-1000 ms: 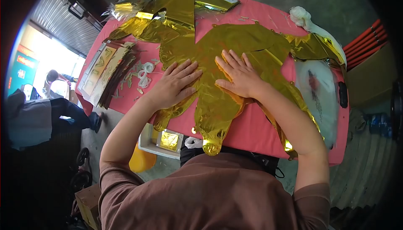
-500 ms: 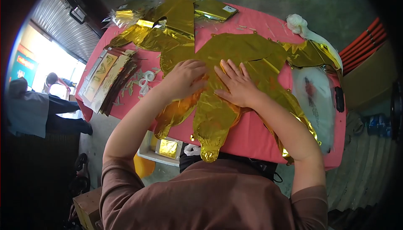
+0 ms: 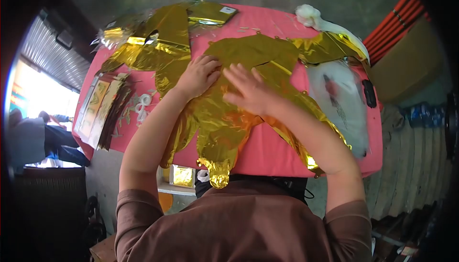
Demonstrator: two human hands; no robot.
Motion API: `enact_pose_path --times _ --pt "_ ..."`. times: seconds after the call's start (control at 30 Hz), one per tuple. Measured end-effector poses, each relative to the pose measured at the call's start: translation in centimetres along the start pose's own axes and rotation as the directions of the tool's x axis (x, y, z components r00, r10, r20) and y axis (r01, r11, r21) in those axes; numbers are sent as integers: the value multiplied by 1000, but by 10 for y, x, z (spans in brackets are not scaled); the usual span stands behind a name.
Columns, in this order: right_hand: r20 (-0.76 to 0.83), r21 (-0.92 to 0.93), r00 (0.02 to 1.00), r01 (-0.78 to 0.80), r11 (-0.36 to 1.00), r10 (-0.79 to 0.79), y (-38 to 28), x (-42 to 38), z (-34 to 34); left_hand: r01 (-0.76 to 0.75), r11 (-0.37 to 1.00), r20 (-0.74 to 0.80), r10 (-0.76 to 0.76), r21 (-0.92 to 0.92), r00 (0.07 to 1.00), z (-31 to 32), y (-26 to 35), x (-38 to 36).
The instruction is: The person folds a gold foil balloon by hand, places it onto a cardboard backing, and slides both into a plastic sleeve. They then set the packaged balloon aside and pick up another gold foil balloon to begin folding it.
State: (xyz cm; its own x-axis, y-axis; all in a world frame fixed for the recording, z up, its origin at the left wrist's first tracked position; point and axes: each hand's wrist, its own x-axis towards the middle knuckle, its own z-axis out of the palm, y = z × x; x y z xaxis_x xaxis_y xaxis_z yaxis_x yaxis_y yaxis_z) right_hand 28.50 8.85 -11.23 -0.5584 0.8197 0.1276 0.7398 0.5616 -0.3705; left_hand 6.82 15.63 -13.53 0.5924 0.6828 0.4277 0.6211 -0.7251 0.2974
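A large flat gold foil sheet (image 3: 258, 52) with several lobes lies over the pink table (image 3: 267, 159), one lobe hanging past the near edge. On its left part rests my left hand (image 3: 200, 76), fingers bent and pressed on the foil; whether it pinches any foil is hidden. My right hand (image 3: 248, 90) is just beside it over the middle of the foil, slightly blurred, fingers spread and nothing in them. More folded gold foil (image 3: 167, 28) lies at the upper left.
At the left stand a stack of printed packets (image 3: 98, 114) and white string (image 3: 143, 104). A clear plastic bag (image 3: 337, 104) and a black object (image 3: 368, 94) lie at the right. White cloth (image 3: 308, 16) sits at the far right. A person (image 3: 28, 140) is beyond the left side.
The whole view has shifted, with the table now further left. My right hand has come nearer my left and looks lifted. The foil's near lobe has crumpled at its tip.
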Motion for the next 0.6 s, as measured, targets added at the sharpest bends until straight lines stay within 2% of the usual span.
enact_pose_path --times 0.03,0.07,0.1,0.13,0.17,0.2,0.23,0.3,0.37,0.43,0.5,0.57,0.6 --pt "-115 52 993 -4 999 10 6 -4 -14 -7 1000 -12 7 15 1000 0 1 0" --pt "-293 124 956 57 991 -19 18 -11 -35 0 1000 -7 0 21 1000 0 1 0" --pt "-251 280 937 -170 945 242 29 -32 -80 -18 1000 -4 18 -1 1000 3 4 1" --pt "-100 295 924 -327 898 369 47 -43 -95 2 1000 18 -2 12 1000 1 3 1" --pt "-47 211 933 -341 916 358 60 -58 -109 21 999 40 -22 26 999 -1 2 0" --pt "103 182 880 -475 861 464 63 -67 -117 3 999 29 -4 32 1000 0 0 0" --pt "99 179 878 -478 860 468 70 -76 -115 -2 1000 26 2 29 1000 0 -1 0" --pt "60 68 940 -340 938 336 79 -89 -102 12 1000 22 -12 0 1000 1 0 0" --pt "67 100 924 -382 919 377 79 -83 -92 10 1000 29 -10 6 1000 1 -1 0" --pt "150 -67 829 -535 842 538 73 -74 -84 10 1000 35 -11 20 999 0 0 0" --pt "144 -90 823 -543 835 550 70 -66 -79 15 999 60 -17 41 998 -1 1 0" --pt "250 -45 788 -571 820 563 72 -58 -76 9 999 59 -12 41 998 0 -1 0" --pt "249 -42 791 -567 822 558 78 -56 -73 6 999 62 -8 34 998 0 -1 0"
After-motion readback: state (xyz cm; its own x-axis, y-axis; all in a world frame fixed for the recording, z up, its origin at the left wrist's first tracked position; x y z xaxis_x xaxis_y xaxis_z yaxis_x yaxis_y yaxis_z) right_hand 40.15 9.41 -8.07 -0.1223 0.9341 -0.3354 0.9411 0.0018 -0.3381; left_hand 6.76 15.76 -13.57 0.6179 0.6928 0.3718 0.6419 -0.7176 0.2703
